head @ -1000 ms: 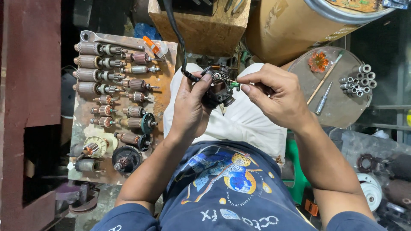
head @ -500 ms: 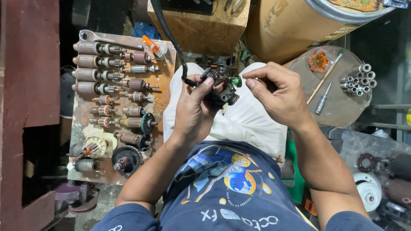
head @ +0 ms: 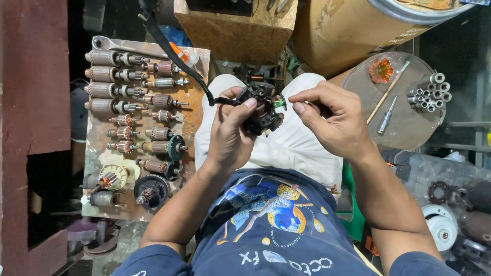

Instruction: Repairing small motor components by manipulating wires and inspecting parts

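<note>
My left hand (head: 231, 134) grips a small black motor part (head: 262, 106) with wires and a black cable (head: 169, 48) running up and away from it. My right hand (head: 332, 120) pinches at a small green piece (head: 279, 104) on the right side of that part, thumb and forefinger closed on it. Both hands are held over my lap, above white trousers (head: 296, 148) and a dark blue printed shirt (head: 266, 220).
On the left, a rusty board (head: 192, 120) carries rows of motor armatures (head: 110, 74) and small gears. A round lid (head: 409, 128) at right holds a screwdriver (head: 386, 115), white tubes (head: 429, 92) and an orange piece. A wooden box (head: 235, 30) and a barrel (head: 348, 30) stand ahead.
Both hands with the black part have shifted slightly upward and right. The right fingers have closed in on the green piece.
</note>
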